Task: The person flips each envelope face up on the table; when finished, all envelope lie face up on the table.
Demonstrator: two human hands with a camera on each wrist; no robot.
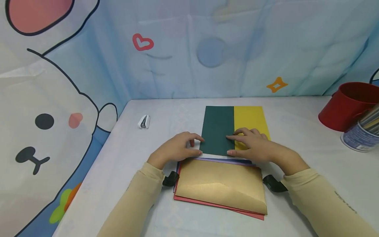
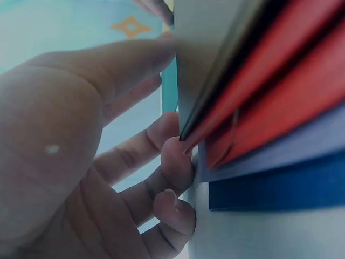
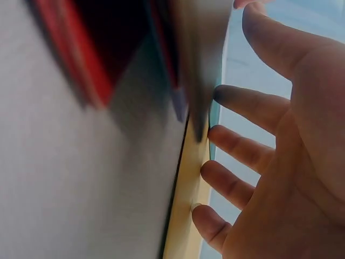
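Note:
A dark green sheet of paper point(image 1: 217, 126) lies flat beside a yellow sheet point(image 1: 251, 115), their edges meeting or overlapping. My left hand point(image 1: 176, 148) is at the green sheet's left edge, thumb and index finger apart. Spread across the right side, my right hand point(image 1: 251, 144) has its fingertips on the green and yellow paper. Nearer to me is a layered pile topped by a creased gold sheet point(image 1: 222, 186). Red sheets point(image 2: 291, 81), a purple sheet point(image 2: 269, 145) and a blue sheet point(image 2: 280, 183) show under it in the left wrist view.
A small white-and-black stapler-like item point(image 1: 144, 121) sits at the back left of the white table point(image 1: 165, 115). On the right are a red mug-like container point(image 1: 349, 107) and a blue-and-white tin point(image 1: 359, 138) holding pens or pencils. A printed curtain point(image 1: 183, 65) hangs behind.

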